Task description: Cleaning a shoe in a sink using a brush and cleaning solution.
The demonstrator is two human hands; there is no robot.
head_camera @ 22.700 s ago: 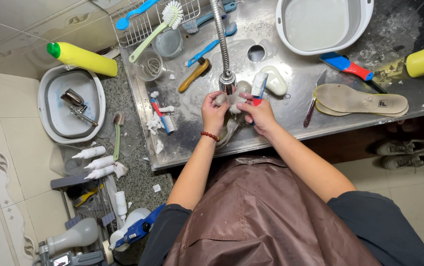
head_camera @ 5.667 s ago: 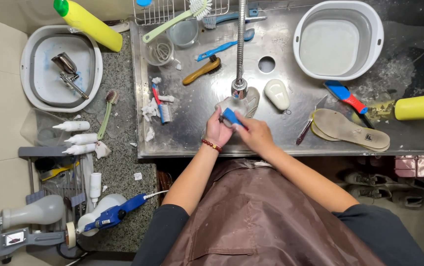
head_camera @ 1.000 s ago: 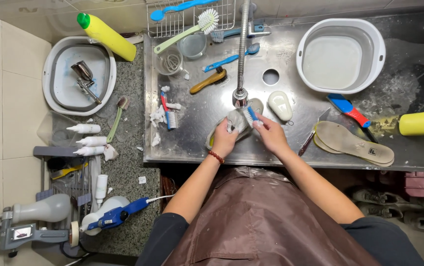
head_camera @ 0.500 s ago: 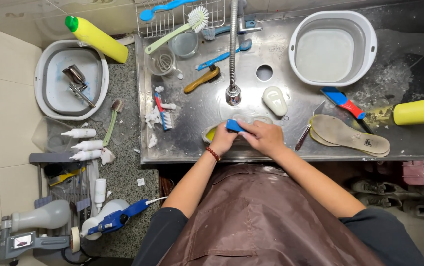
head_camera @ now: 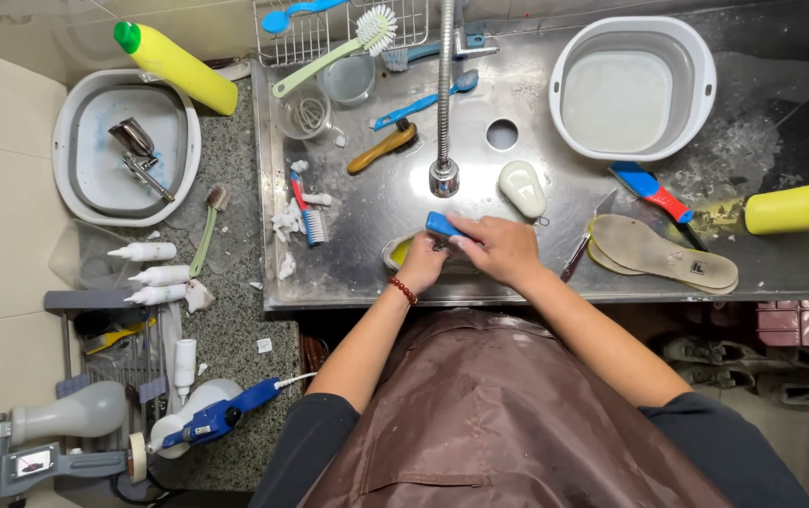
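Two bare hands meet at the near edge of the wet steel bench (head_camera: 376, 273), above a brown apron (head_camera: 508, 414). The left hand (head_camera: 420, 266), with a red bead bracelet on its wrist, is closed around one worn shoe (head_camera: 403, 250) with a yellowish lining; the shoe lies roughly left to right, though its toe end is hidden. The right hand (head_camera: 499, 246) has its grip closed on one blue-handled brush (head_camera: 442, 224), whose handle points up and left, the bristles hidden against the shoe.

Right of the hands lie two stacked insoles (head_camera: 663, 252), long axis left to right, and one red-and-blue brush (head_camera: 649, 186). Just beyond the hands sit one pale soap bar (head_camera: 523, 186) and one faucet (head_camera: 443, 103). Farther off are one white basin (head_camera: 632, 87), and two yellow bottles (head_camera: 174, 64). Left, on speckled stone, lie three small white squeeze bottles (head_camera: 150, 275). Pale tiles cover the floor.
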